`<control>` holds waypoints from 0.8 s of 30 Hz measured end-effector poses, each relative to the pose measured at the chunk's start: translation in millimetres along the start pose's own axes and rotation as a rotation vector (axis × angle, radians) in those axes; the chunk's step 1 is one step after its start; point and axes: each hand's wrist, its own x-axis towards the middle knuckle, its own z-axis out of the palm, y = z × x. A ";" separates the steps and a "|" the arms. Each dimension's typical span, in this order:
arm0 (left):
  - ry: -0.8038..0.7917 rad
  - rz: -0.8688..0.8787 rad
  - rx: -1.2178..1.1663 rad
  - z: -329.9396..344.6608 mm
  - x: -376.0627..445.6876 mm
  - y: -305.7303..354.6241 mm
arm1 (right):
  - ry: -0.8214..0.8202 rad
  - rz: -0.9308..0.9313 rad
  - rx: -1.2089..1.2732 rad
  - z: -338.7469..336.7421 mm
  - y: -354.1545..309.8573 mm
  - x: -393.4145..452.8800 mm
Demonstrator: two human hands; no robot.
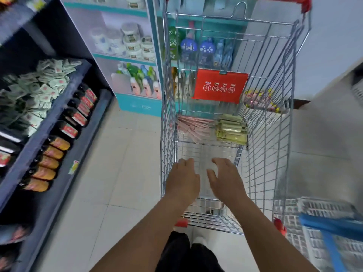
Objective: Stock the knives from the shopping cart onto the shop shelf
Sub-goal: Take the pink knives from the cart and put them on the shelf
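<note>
Knives, seemingly the pink packs [193, 128] and green packs [231, 128], lie side by side at the far end of the cart [273, 134], while left hand [182, 181] and right hand [225, 179] reach in, fingers loose, gripping nothing, beside the shelf [49, 118].

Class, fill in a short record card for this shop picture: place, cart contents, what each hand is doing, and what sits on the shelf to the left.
place: shop aisle, tiled floor
cart: wire, red sign on its far end
cart contents: pink packets and green packets at the far end
left hand: reaching into the cart, fingers relaxed, holding nothing
right hand: the same, beside it
left shelf: row of dark packs with red and orange labels
knives: too blurred to pick out
</note>
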 end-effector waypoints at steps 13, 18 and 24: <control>-0.017 -0.120 -0.053 -8.3 117.6 -3.3 | 0.060 0.004 0.032 0.2 -9.5 129.5; -0.053 -0.183 -0.030 13.4 169.3 -13.2 | 0.002 -0.011 0.005 18.3 5.7 192.6; -0.153 -0.273 0.053 65.5 238.3 -25.9 | -0.204 -0.018 -0.136 59.4 42.8 262.7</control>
